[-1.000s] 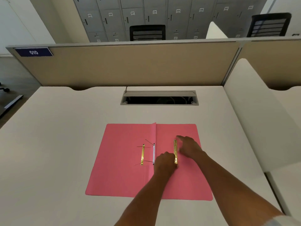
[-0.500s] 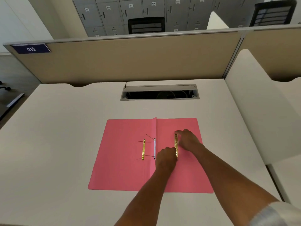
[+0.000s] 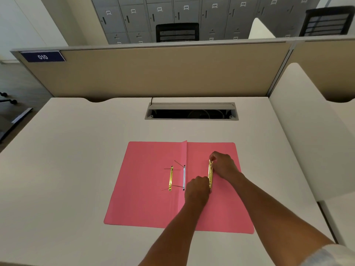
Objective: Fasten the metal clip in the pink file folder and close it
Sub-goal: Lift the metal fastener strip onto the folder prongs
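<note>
The pink file folder (image 3: 146, 189) lies open and flat on the white desk. A gold metal clip bar (image 3: 210, 174) rests on its right half, tilted up on its edge. My right hand (image 3: 222, 165) pinches the bar's far end and my left hand (image 3: 197, 189) grips its near end. On the left half, beside the spine, lies a second gold bar (image 3: 170, 178) next to a white strip (image 3: 184, 177) with thin prongs sticking out.
A cable slot (image 3: 191, 111) opens in the desk beyond the folder. A tan partition (image 3: 153, 72) closes the far side and a white divider (image 3: 307, 131) stands on the right. The desk drops off at the left edge.
My right hand drew its pointing finger back and closed on the far end of the gold bar. The bar has tipped up onto its edge. My left hand stayed at the near end.
</note>
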`<state>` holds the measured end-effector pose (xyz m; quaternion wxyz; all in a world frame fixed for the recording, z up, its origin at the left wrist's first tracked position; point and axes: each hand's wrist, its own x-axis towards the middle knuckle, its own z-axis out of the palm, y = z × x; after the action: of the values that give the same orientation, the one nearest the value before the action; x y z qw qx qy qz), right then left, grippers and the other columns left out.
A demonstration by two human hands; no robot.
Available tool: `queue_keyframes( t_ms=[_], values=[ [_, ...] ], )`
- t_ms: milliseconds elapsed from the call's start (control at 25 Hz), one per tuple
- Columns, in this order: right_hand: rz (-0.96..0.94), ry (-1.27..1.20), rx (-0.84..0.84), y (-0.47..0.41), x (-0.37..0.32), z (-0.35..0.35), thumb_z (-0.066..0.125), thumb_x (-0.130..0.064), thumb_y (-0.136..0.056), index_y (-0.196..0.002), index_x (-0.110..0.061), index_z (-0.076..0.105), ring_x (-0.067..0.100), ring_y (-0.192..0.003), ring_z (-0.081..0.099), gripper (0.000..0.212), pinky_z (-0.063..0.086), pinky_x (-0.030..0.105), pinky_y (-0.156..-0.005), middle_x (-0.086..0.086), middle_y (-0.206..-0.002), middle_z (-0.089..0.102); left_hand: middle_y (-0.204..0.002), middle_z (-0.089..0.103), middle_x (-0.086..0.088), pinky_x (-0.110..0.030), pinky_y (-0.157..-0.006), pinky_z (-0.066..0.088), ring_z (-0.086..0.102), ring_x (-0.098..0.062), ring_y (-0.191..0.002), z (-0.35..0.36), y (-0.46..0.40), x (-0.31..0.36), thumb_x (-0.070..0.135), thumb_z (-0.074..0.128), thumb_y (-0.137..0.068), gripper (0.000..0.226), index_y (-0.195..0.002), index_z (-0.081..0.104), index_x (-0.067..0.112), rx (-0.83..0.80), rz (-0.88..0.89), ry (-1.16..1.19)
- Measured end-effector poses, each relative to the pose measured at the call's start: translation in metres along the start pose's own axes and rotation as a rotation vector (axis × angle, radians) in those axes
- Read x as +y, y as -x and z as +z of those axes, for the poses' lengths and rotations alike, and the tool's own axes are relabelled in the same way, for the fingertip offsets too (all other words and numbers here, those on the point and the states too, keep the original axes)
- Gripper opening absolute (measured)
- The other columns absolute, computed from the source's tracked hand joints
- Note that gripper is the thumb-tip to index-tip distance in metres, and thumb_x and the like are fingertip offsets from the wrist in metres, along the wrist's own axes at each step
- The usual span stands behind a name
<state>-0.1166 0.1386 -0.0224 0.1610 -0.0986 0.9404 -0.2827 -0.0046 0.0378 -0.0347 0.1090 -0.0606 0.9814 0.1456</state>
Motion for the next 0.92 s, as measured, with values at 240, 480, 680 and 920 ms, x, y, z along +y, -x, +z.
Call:
queue_keyframes(
  t_ms=[240,480,680,920],
  values=[
    [-0.005,-0.192,0.101,-0.003,-0.006,0.000,0.068,-0.001,-0.080,-0.082,-0.018,0.061,0.016,-0.078,0.062,0.019,0.045,0.022,-0.059,-0.001,-0.083,0.066,-0.097,0.069,-0.015,-0.034,-0.064,0.047,0.068,-0.035,-0.087,-0.005,-0.002,0.001,0.018,0.065,-0.087,0.020,-0.104,0.067,0.007,-0.041,-0.044,0.092],
    [-0.024,-0.361,0.144,-0.005,-0.026,-0.005,0.069,0.002,-0.078,-0.086,-0.012,0.062,0.015,-0.078,0.060,0.017,0.045,0.018,-0.059,0.004,-0.086,0.066,-0.097,0.068,-0.012,-0.037,-0.068,0.051,0.067,-0.032,-0.086,-0.030,-0.004,-0.001,0.020,0.055,-0.093,0.018,-0.106,0.062,0.009,0.082,-0.130,0.277],
    [-0.074,-0.453,0.174,-0.006,-0.063,-0.008,0.071,-0.003,-0.078,-0.094,-0.011,0.065,0.018,-0.080,0.064,0.019,0.054,0.027,-0.068,0.006,-0.088,0.068,-0.089,0.068,0.002,-0.027,-0.060,0.049,0.064,-0.014,-0.073,-0.068,-0.014,-0.026,0.023,0.056,-0.092,0.015,-0.100,0.068,0.016,0.250,-0.248,0.601],
    [-0.122,-0.518,0.157,-0.002,-0.103,0.001,0.072,-0.007,-0.079,-0.098,-0.010,0.065,0.021,-0.079,0.066,0.021,0.058,0.034,-0.071,0.008,-0.089,0.068,-0.093,0.077,-0.003,-0.033,-0.086,0.055,0.069,-0.017,-0.086,-0.092,-0.021,-0.080,0.014,0.067,-0.087,0.012,-0.092,0.078,0.012,0.144,-0.334,0.929]
  ],
)
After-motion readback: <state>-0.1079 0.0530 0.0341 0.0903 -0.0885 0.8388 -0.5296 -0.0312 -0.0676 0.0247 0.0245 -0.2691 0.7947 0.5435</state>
